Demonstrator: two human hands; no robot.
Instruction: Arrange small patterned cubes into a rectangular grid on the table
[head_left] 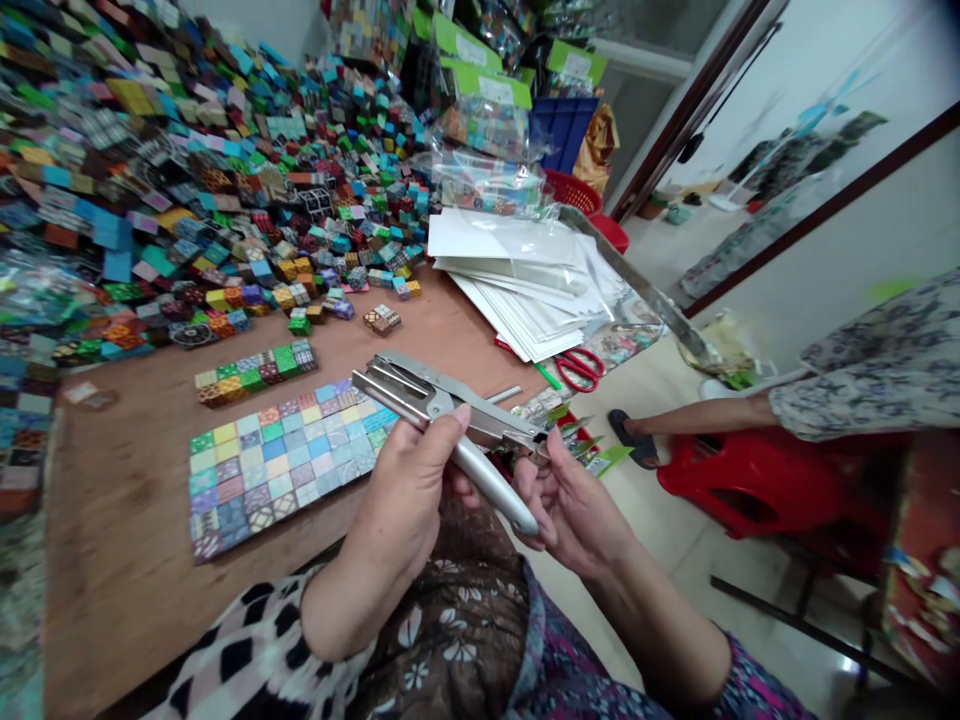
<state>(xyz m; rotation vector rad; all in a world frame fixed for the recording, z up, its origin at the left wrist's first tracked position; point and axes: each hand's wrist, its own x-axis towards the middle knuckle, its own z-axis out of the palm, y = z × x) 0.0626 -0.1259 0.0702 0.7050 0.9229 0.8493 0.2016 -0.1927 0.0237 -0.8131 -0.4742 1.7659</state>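
Observation:
A silver plier stapler (480, 465) is held in front of my lap, tilted with its jaw end towards the upper left. My left hand (416, 490) is closed around its middle, thumb on top. At the stapler's rear end my right hand (574, 510) pinches the metal part with thumb and fingers; whether something small is between them, I cannot tell. Just beyond my left hand lies a flat block of patterned square tiles (277, 460) in many colours. Behind that block sits a short row of patterned cubes (255, 375).
A large heap of small coloured cubes (225, 180) fills the back left of the brown table (120, 480). White sheets (525, 280) and red-handled scissors (579, 369) lie to the right. Beyond the table's right edge are a red stool (742, 480) and another person's leg (705, 412).

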